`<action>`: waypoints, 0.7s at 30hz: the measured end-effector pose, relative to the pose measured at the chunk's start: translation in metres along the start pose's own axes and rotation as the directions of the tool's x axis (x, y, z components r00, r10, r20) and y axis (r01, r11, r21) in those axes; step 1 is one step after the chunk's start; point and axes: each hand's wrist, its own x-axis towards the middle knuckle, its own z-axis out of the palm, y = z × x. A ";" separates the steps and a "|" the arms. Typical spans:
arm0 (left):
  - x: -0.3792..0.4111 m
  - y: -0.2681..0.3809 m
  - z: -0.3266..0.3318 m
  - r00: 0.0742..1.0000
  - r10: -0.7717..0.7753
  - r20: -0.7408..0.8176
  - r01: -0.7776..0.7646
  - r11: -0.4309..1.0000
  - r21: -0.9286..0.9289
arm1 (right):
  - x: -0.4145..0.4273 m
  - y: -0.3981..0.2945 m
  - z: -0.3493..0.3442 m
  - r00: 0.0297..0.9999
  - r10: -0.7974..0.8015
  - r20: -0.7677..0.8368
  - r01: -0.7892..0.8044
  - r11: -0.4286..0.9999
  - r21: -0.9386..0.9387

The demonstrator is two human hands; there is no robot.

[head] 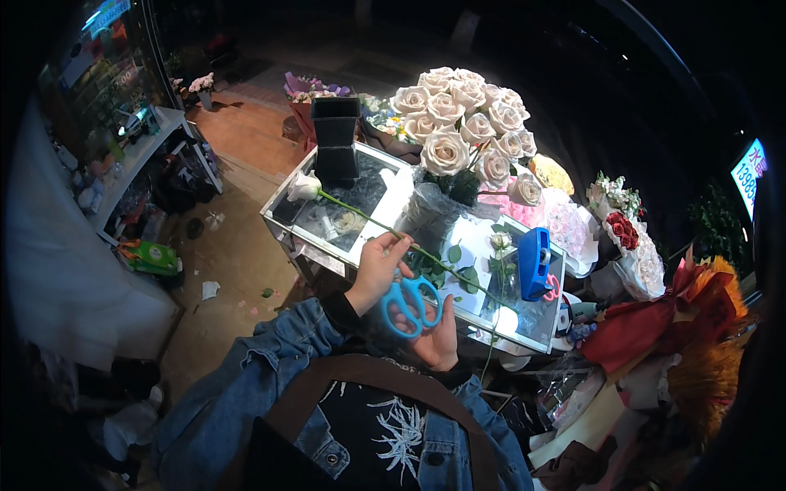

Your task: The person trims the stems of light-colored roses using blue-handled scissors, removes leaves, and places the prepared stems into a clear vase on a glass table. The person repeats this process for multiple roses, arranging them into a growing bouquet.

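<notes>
My left hand [376, 270] pinches the green stem of a long-stemmed white rose [305, 186] between thumb and fingers. The bloom points to the far left, and the leafy stem runs right across the glass-topped display case [455, 320]. Just below that grip are the blue-handled scissors [412, 309], their loops towards me and their blades hidden around my left fingers. My right hand [437, 344] is palm up under the scissors handles, with its fingers behind the loops; whether it grips them is unclear. Another small white rose [500, 240] lies on the case to the right.
A black vase [335, 138] stands at the case's far left corner. Pale roses [457, 116] bunch behind it. A blue tape dispenser [533, 264] and pink scissors [552, 287] sit at the right end. Wrapped bouquets [632, 245] crowd the right; a shelf table [144, 166] stands left.
</notes>
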 end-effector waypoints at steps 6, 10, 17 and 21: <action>-0.005 -0.005 0.009 0.997 0.071 0.039 -0.072 0.997 0.025 | -0.004 -0.002 -0.007 0.971 0.088 0.223 -0.099 0.994 0.042; 0.001 0.000 0.006 0.985 0.170 -0.016 -0.170 0.985 -0.028 | -0.018 -0.005 0.008 0.991 0.065 0.113 -0.018 0.927 -0.376; -0.002 -0.001 0.005 0.975 0.218 -0.038 -0.217 0.976 0.028 | -0.012 -0.002 -0.012 0.993 -0.112 -0.028 0.084 0.865 -0.494; -0.008 -0.010 0.006 0.992 0.129 0.005 -0.129 0.991 -0.021 | -0.011 -0.015 -0.012 0.981 -0.194 -0.005 0.145 0.751 -0.644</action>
